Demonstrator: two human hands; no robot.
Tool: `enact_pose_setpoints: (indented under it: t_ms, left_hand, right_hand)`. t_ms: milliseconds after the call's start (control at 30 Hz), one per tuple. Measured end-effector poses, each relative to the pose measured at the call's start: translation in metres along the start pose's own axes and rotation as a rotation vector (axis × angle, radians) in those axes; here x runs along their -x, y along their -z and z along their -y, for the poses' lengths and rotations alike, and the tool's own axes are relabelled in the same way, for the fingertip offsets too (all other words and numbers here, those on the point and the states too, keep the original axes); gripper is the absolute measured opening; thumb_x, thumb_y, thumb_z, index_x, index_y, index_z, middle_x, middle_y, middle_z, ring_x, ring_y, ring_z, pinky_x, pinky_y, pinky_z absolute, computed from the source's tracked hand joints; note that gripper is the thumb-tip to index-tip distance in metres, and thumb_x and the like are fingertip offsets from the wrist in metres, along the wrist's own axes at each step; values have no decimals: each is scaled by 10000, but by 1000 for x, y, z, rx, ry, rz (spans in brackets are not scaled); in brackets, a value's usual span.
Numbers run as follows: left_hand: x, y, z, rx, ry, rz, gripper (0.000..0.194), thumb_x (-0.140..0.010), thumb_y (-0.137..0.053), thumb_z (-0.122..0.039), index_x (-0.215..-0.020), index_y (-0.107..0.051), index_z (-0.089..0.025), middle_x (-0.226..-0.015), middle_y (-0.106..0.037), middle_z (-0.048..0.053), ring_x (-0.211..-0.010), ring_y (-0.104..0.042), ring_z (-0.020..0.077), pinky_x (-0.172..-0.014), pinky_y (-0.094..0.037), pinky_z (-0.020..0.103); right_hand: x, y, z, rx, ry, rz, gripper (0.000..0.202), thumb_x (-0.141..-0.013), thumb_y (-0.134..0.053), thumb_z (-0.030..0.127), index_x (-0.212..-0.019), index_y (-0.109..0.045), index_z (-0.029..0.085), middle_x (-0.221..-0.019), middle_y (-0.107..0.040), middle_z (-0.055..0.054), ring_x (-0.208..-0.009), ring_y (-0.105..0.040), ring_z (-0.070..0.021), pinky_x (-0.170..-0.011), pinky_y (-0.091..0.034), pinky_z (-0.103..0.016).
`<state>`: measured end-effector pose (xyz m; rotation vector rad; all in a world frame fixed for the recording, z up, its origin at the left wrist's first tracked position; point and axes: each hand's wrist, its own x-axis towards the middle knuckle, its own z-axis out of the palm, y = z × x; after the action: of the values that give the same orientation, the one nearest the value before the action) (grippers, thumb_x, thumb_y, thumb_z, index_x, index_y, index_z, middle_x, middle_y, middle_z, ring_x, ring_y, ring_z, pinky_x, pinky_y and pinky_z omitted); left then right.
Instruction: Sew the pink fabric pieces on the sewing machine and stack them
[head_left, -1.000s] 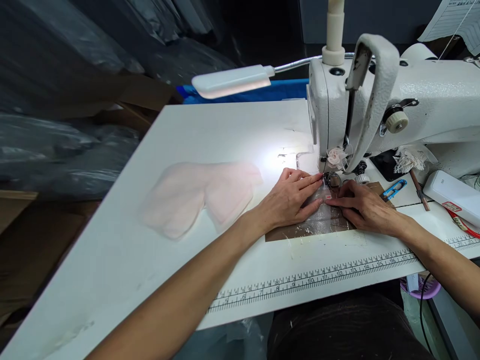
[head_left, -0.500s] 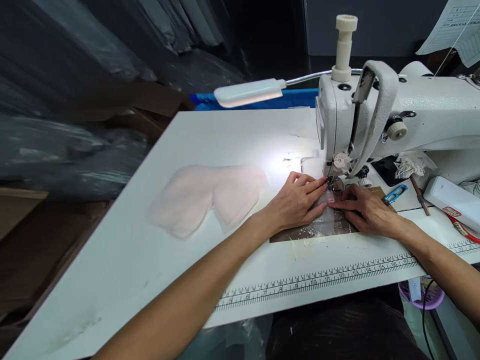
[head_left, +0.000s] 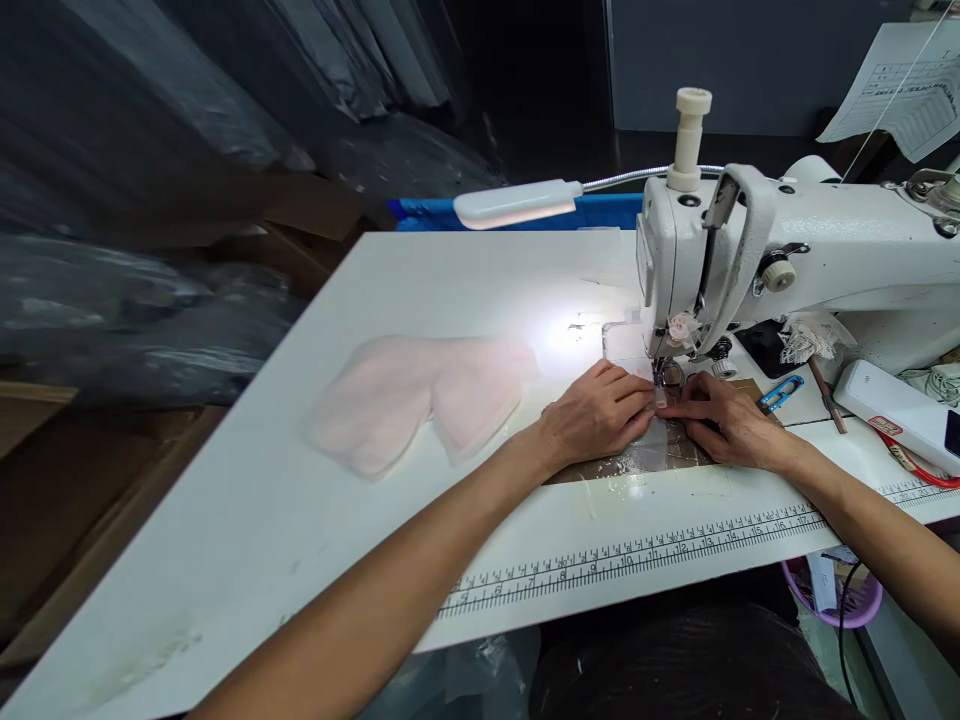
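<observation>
A white sewing machine (head_left: 840, 245) stands at the right of the table, its presser foot (head_left: 659, 374) lowered near my fingers. A strip of sheer, whitish fabric (head_left: 651, 458) runs toward me from the foot over a brown plate (head_left: 600, 470). My left hand (head_left: 601, 412) is at the left of the foot, fingers bent and close together on the fabric. From the right, my right hand (head_left: 726, 422) holds the fabric edge just in front of the foot with its fingertips. The exact grip under the fingers is partly hidden.
Pale pink sheer pieces (head_left: 397, 395) lie left on the white table (head_left: 300, 570). A lamp (head_left: 517, 203) shines beside the machine head. Blue thread snips (head_left: 781, 394), a white device (head_left: 904, 415) and red-handled scissors (head_left: 911, 462) lie right. A printed ruler (head_left: 637, 568) follows the front edge.
My left fingers have drawn closer together and bent more on the fabric. My right hand stays nearly in place. The view has shifted slightly, so the machine appears lower.
</observation>
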<state>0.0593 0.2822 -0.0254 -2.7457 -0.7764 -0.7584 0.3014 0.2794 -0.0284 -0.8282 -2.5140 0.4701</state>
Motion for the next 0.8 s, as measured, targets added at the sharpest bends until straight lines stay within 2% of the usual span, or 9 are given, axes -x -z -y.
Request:
enact_pose_setpoints:
  t_ms: [100,333,567,800]
  left_hand:
    - [1,3,0,34,-7,-1,252,-985,-480,-246,-982,-716,-158,-1025,-765,71,-794,-665,180,-723,-519,350]
    - [1,12,0,36,-31,78,291,-964,-509,-336,-1016,-723,-145,-1101,-750,105,-801,-671,202,-734,-511,369]
    - [1,10,2,-56,-20,152,336,-1000,-450,-354,-1103,-708,-164,-1173,-726,109,-856,-674,214,-745,-500,371]
    - [-1,9,-1,-145,-2,141,373,-1025,-421,-352,-1099,-705,-123,-1182,-716,144,-895,-686,232,-733,-502,369]
  right_hand:
    - [0,2,2,2,-10,20,348,-968,-461,199,-1184,-733,222,-1030,-571,-98,-916,-588,-186,-874,-556,-377]
    - [0,0,3,22,-28,25,337,-978,-472,207,-1208,-719,210,-1038,-570,-105,-922,-590,-192,-881,-553,-386]
    - [0,2,7,81,-44,52,370,-1003,-447,237,-1302,-661,202,-1058,-566,-120,-936,-594,-210,-872,-564,-412]
    - [-2,2,13,100,-55,35,372,-1018,-398,222,-1299,-637,176,-1082,-559,-141,-927,-587,-216,-843,-568,-418]
